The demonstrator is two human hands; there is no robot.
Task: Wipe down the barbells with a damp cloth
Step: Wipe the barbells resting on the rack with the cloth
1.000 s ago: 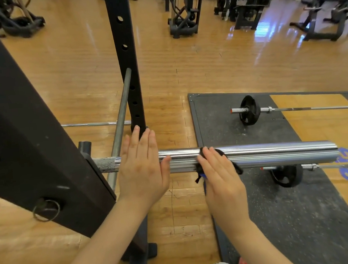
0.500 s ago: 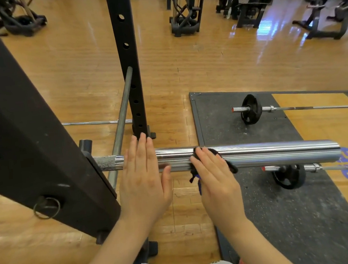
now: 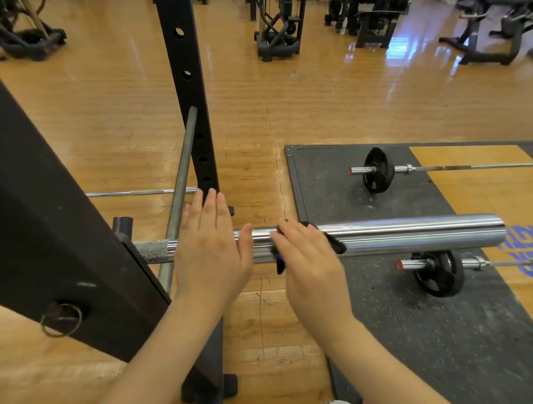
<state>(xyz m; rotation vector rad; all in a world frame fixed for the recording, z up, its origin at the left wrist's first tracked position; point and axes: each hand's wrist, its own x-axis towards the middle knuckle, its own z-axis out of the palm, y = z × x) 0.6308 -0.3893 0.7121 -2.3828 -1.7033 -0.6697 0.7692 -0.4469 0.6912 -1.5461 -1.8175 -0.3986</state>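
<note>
Wiping the bar (image 3: pixel 411 233): right hand (image 3: pixel 311 259) presses cloth (image 3: pixel 333 244) flat, left hand (image 3: pixel 211 251) flat steadying beside it; next, sweep the cloth toward the bar's free end.

Chrome barbell (image 3: pixel 411 233) lies level, dark cloth (image 3: pixel 333 244) draped over it.

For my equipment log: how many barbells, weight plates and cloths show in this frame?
Barbells: 4 (racked bar, far left floor bar, far mat bar, near mat bar)
Weight plates: 2 ()
Cloths: 1
Total: 7
</note>
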